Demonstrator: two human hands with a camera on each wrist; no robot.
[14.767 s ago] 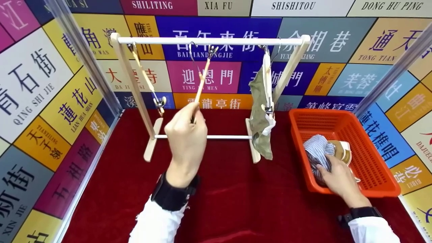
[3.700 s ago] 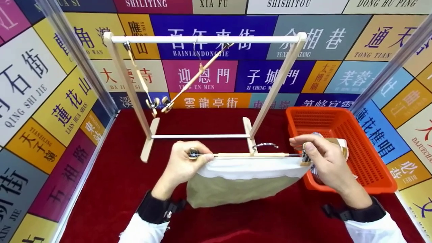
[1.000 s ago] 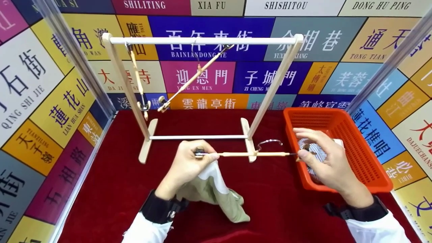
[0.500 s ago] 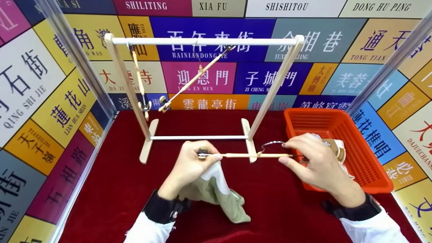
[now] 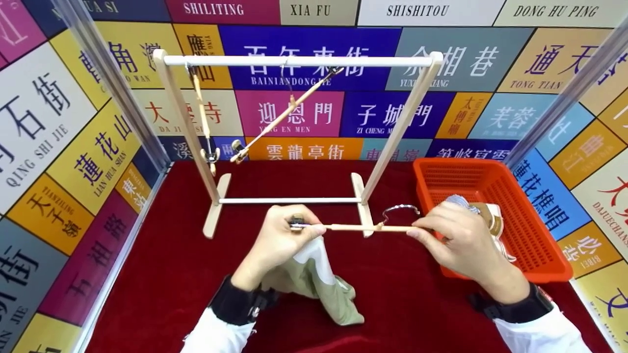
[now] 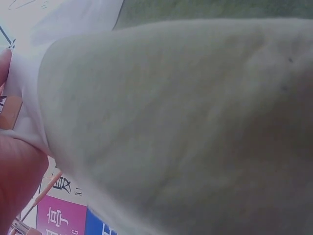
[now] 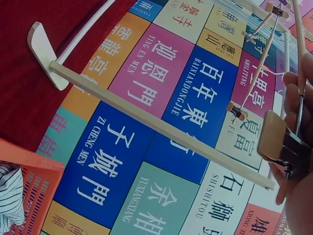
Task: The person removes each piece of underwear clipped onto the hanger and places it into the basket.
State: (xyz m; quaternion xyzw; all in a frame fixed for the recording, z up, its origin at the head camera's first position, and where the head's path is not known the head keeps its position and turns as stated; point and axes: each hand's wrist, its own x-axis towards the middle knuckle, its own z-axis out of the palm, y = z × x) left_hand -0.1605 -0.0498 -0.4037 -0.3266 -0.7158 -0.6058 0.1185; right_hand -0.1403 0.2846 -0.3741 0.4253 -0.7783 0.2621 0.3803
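Observation:
In the head view my left hand (image 5: 282, 240) grips the left clip end of a wooden clip hanger (image 5: 355, 227), held level with its metal hook (image 5: 400, 206) up. An olive-green garment with a white band (image 5: 319, 279) hangs bunched below that hand and fills most of the left wrist view, where a clip pad (image 6: 11, 112) presses the white band. My right hand (image 5: 456, 240) pinches the wooden bar near its right end. In the right wrist view the right clip (image 7: 281, 142) shows beside the fingers with no cloth in it.
A wooden rack (image 5: 299, 61) stands behind the hands, with two bare clip hangers, one (image 5: 202, 108) at the left and one slanted (image 5: 289, 105) mid-bar. An orange basket (image 5: 539, 240) at the right holds striped cloth (image 5: 461, 201) and a brown-and-white item (image 5: 492, 218).
The hanger has left the rack. The garment, earlier stretched between both clips, came off the right clip and hangs at the left end. My right hand shifted from the right clip to the bar.

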